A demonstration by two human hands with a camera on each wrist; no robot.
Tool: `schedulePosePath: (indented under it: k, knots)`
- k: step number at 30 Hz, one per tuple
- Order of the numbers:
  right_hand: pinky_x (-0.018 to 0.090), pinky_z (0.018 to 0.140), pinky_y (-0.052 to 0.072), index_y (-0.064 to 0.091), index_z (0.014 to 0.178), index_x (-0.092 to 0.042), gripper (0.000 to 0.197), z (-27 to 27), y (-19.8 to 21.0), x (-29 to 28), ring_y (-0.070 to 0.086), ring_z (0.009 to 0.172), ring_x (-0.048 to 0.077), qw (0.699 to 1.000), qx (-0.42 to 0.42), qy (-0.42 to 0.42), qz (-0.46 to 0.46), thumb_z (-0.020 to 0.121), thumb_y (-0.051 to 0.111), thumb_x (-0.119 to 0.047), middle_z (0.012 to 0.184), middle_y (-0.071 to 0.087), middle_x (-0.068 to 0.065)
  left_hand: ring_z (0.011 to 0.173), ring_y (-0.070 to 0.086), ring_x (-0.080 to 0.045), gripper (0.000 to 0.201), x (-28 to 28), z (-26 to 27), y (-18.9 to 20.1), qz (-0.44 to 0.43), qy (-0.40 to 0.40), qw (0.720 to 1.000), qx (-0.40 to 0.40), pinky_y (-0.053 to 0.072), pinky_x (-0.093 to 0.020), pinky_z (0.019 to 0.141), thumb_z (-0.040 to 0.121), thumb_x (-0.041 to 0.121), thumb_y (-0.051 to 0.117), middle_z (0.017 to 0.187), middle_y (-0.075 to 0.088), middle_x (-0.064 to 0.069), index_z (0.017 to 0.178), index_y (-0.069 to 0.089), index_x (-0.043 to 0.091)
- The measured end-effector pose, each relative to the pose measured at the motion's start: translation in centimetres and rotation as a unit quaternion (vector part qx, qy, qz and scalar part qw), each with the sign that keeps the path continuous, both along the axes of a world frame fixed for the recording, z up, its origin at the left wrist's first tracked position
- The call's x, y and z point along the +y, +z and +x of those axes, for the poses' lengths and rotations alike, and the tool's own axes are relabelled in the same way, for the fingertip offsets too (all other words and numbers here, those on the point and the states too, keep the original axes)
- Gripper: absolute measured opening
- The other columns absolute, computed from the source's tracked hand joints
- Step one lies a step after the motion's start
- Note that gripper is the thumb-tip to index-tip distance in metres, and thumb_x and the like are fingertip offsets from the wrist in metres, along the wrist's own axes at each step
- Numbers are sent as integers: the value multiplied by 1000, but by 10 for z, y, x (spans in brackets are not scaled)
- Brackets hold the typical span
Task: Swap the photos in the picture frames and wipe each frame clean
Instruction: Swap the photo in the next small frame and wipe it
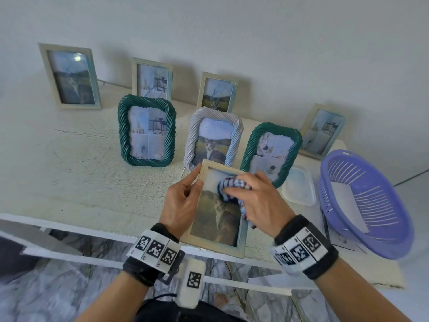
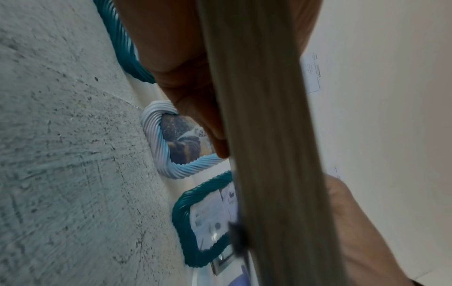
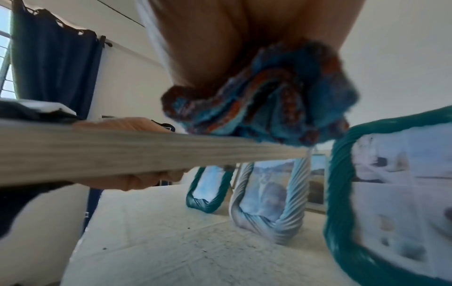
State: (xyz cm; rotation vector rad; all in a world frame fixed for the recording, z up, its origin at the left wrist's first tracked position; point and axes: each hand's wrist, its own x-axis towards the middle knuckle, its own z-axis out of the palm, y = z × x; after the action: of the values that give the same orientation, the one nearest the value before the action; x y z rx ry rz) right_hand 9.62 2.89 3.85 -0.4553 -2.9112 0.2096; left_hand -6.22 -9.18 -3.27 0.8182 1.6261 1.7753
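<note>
A pale wooden frame (image 1: 220,247) with a cat photo is held tilted above the table's front edge. My left hand (image 1: 185,194) grips its left edge, thumb on the front. My right hand (image 1: 253,201) holds a bunched red, white and blue striped cloth (image 1: 232,184) against the upper glass. In the left wrist view the frame's edge (image 2: 269,154) runs past my fingers (image 2: 195,96). In the right wrist view the cloth (image 3: 264,100) sits on the frame (image 3: 122,151).
Behind stand a green rope frame (image 1: 124,133), a white rope frame (image 1: 192,140) with a cat photo, another green one (image 1: 294,145) and several pale frames (image 1: 44,66) by the wall. A clear lid (image 1: 299,187) and purple basket (image 1: 371,231) sit at right.
</note>
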Motion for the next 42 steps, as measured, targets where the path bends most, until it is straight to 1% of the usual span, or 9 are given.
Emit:
schedulePosePath:
  k: [5,7,15,22,26,32,35,39,42]
  knots:
    - [35,81,51,73,102,-15,47,-12,2,-15,43,96,21,997,42,28,55,58,77,-1,106,64,8,74,48,-23,43,5,2,-3,-12,-6,1000,-2,48,-50,67,90,46,55,84,56,-8,133,54,42]
    - [31,81,49,74,98,-16,41,-6,-2,-27,38,95,18,996,31,76,17,61,74,1,110,64,7,64,47,-15,39,4,2,-5,-14,6,1000,28,51,-37,59,97,28,54,72,56,-5,136,54,31]
    - [42,79,53,69,103,-12,52,-12,-1,-17,47,95,27,999,36,-1,4,55,70,9,112,61,10,56,31,-15,39,5,9,-7,-8,3,999,35,31,-29,52,98,27,51,62,42,-5,137,52,32]
    - [40,82,53,70,104,-12,54,-4,-2,-10,41,95,20,999,30,-7,14,54,74,8,108,63,10,62,41,-22,48,4,13,-19,-12,-8,1000,1,40,-39,59,89,51,51,76,52,-9,136,49,43]
    - [26,78,42,75,87,-13,44,-2,6,-31,37,95,11,996,41,68,33,46,81,5,97,71,2,58,33,-19,45,0,10,-21,-4,6,1000,10,33,-33,54,90,46,52,67,45,-5,134,51,43]
    - [44,70,56,72,97,-10,40,-5,6,-19,46,90,22,999,50,6,-19,63,66,8,106,67,9,52,30,-16,39,-2,14,-11,-16,18,999,35,30,-25,49,99,24,51,62,37,-5,137,52,33]
    - [34,67,56,75,88,-12,33,-1,8,-47,37,93,11,998,41,54,-2,59,76,3,101,70,6,48,22,-9,40,-4,9,-6,-24,37,997,62,21,-20,44,100,11,49,55,27,3,137,51,25]
    - [27,83,41,76,93,-18,39,15,0,-71,38,100,10,992,13,124,8,78,40,-9,103,69,-2,46,22,-6,39,-4,4,-4,-29,50,996,72,23,-19,43,99,8,49,46,30,11,134,52,27]
    - [25,81,41,76,89,-21,37,21,4,-63,38,100,8,990,0,138,30,78,42,-11,100,69,-5,45,21,-6,39,-6,5,0,-28,45,997,62,21,-18,42,100,9,48,48,27,11,136,51,23]
